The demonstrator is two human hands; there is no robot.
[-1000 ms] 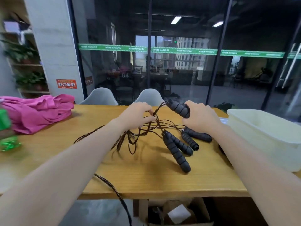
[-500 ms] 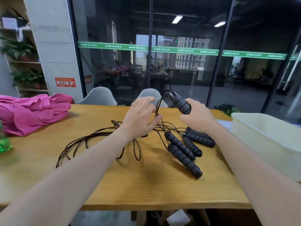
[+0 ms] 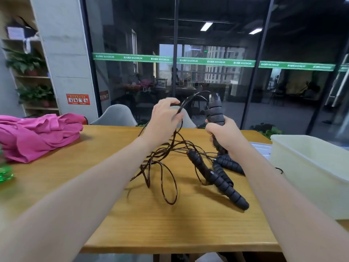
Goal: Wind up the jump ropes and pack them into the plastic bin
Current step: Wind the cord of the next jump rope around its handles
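Rope cords (image 3: pixel 166 161) lie tangled mid-table, three ribbed handles (image 3: pixel 222 184) at five o'clock of them. Right hand (image 3: pixel 224 136) grips one handle (image 3: pixel 214 112) upright; left hand (image 3: pixel 165 120) pinches its cord. Plastic bin (image 3: pixel 309 167) sits at three o'clock.

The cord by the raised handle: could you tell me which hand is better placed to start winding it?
Probably the left hand: it already pinches the cord, while the right hand grips the handle upright.
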